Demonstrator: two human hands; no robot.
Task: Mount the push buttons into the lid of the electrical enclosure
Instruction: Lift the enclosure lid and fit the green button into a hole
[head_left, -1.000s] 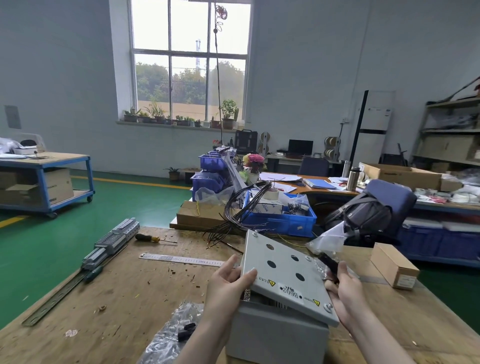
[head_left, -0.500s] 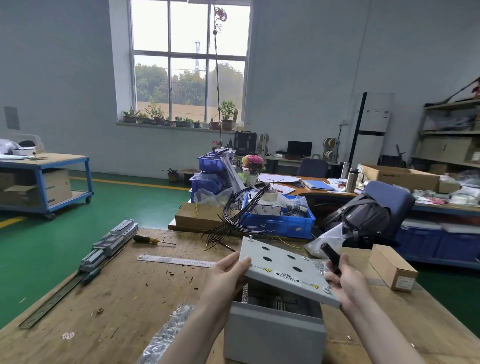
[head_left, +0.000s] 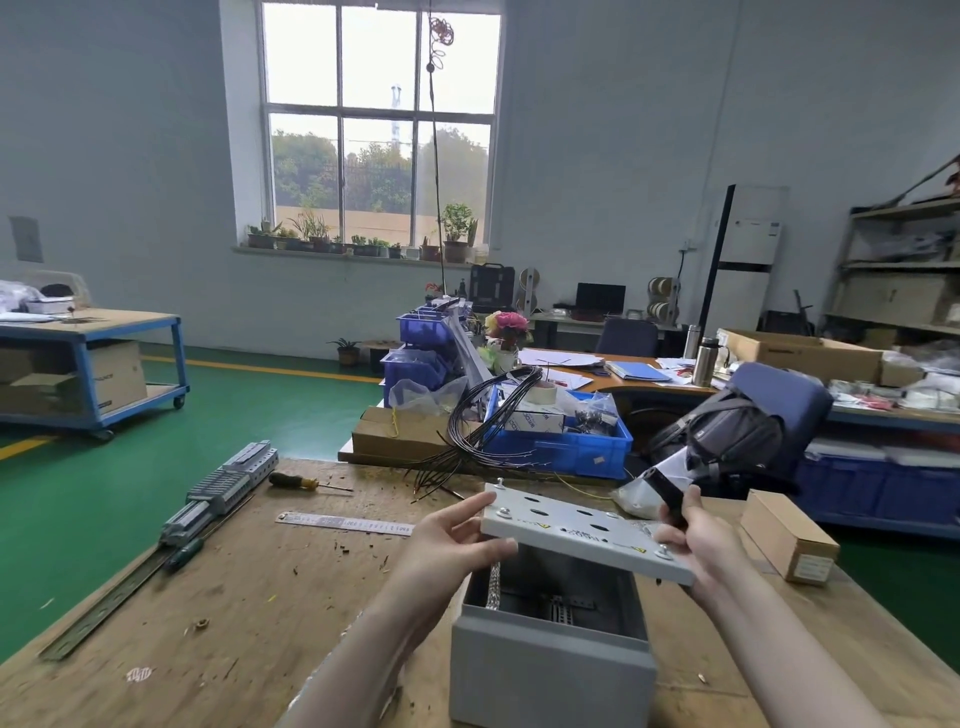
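Observation:
The grey enclosure lid (head_left: 571, 530), with several round holes and yellow warning stickers, hovers nearly flat over the open grey enclosure box (head_left: 550, 670). My left hand (head_left: 452, 535) grips the lid's left edge. My right hand (head_left: 696, 545) holds the lid's right edge and also pinches a black push button (head_left: 665, 491) that sticks up above the fingers. A braided earth strap (head_left: 491, 584) hangs from the lid into the box.
On the wooden bench lie a steel ruler (head_left: 345, 522), a screwdriver (head_left: 301, 482), terminal blocks on a rail (head_left: 223, 488) and a small cardboard box (head_left: 789, 535). A blue crate (head_left: 566, 441) with black wires stands behind. A clear plastic bag (head_left: 636, 493) lies beyond the lid.
The lid has tipped from steeply tilted toward me to almost level over the box. Both hands kept their grip, and my view has shifted slightly.

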